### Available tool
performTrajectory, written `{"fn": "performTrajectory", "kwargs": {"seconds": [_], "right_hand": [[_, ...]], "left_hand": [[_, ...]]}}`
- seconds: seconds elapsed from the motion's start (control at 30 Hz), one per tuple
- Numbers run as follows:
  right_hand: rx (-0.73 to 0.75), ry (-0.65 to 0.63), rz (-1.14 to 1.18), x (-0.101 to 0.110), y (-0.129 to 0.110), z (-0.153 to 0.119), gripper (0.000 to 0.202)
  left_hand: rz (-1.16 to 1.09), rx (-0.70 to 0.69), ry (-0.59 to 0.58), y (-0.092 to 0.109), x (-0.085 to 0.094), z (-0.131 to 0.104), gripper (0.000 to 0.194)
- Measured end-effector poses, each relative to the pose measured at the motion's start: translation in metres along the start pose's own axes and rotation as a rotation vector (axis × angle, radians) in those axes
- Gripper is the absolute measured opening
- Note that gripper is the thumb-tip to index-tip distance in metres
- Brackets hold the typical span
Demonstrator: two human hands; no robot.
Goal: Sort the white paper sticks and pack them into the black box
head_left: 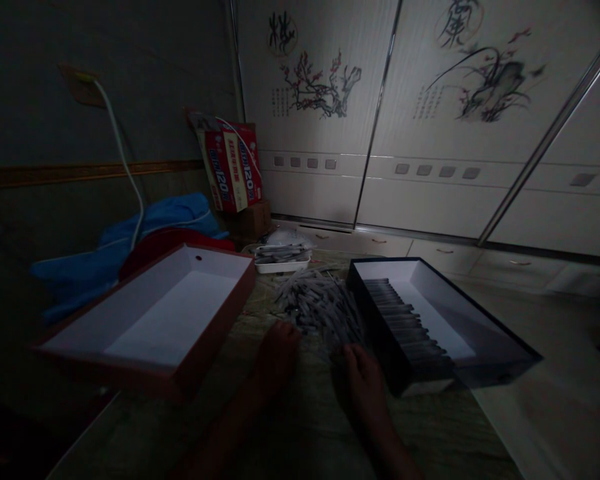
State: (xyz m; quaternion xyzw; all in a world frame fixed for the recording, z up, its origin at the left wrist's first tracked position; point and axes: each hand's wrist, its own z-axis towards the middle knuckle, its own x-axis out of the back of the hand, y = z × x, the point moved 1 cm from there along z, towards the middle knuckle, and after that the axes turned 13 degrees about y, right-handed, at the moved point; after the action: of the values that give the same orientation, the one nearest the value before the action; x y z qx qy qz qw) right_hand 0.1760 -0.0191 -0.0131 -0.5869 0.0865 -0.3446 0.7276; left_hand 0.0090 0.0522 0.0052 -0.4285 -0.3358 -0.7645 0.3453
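Observation:
A loose pile of slim grey pen-like sticks (320, 300) lies on the table between two open boxes. My left hand (279, 350) is at the pile's near left edge, its fingers curled closed; anything inside them is hidden. At the near right edge of the pile is my right hand (364, 377), thumb and fingers pressed together. Darkness and blur hide what it may be gripping. To its right, a dark-sided box (490, 327) with a white inside holds a row of dark pen-like sticks (405, 320) side by side along its left wall.
A red-brown box (220, 313) with a bare white inside stands on the left. Behind the pile is a white tray (283, 267) of more sticks. Blue cloth (175, 213), a red printed carton (235, 167) and sliding cabinet doors (320, 193) are farther back.

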Motion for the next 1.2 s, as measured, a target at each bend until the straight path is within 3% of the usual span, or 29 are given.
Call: {"fn": "performTrajectory", "kwargs": {"seconds": [0.07, 0.23, 0.37, 0.47, 0.67, 0.8, 0.9, 1.0, 1.1, 1.2], "right_hand": [[-0.018, 0.02, 0.0, 0.001, 0.0, 0.001, 0.038], [-0.028, 0.021, -0.054, 0.003, -0.004, 0.0, 0.038], [-0.013, 0.01, -0.069, 0.002, -0.003, -0.001, 0.038], [-0.009, 0.038, -0.06, 0.002, 0.0, 0.0, 0.036], [0.02, 0.068, -0.083, 0.002, -0.002, 0.0, 0.036], [0.073, 0.017, -0.07, 0.002, -0.007, -0.001, 0.037], [0.109, -0.004, -0.099, 0.002, -0.011, -0.006, 0.036], [0.176, -0.069, -0.113, -0.001, -0.017, -0.015, 0.036], [0.236, -0.184, -0.134, -0.005, -0.025, -0.025, 0.035], [0.257, -0.278, -0.197, -0.007, -0.031, -0.031, 0.033]], "left_hand": [[0.04, 0.003, -0.02, 0.0, 0.003, -0.001, 0.019], [-0.083, -0.025, 0.075, 0.009, 0.005, -0.003, 0.026], [-0.156, -0.15, -0.039, 0.033, -0.005, 0.004, 0.02], [-0.076, -0.149, -0.106, 0.046, -0.013, 0.012, 0.019], [-0.034, -0.097, -0.092, 0.043, -0.022, 0.015, 0.02], [-0.302, 0.123, 0.058, 0.03, -0.015, 0.011, 0.02], [-0.707, 0.44, 0.236, 0.014, -0.001, 0.005, 0.019], [-1.164, 0.714, 0.291, -0.001, 0.01, -0.002, 0.032], [-1.494, 0.861, 0.357, -0.01, 0.012, -0.009, 0.038], [-1.615, 0.905, 0.424, -0.014, 0.007, -0.013, 0.031]]}}
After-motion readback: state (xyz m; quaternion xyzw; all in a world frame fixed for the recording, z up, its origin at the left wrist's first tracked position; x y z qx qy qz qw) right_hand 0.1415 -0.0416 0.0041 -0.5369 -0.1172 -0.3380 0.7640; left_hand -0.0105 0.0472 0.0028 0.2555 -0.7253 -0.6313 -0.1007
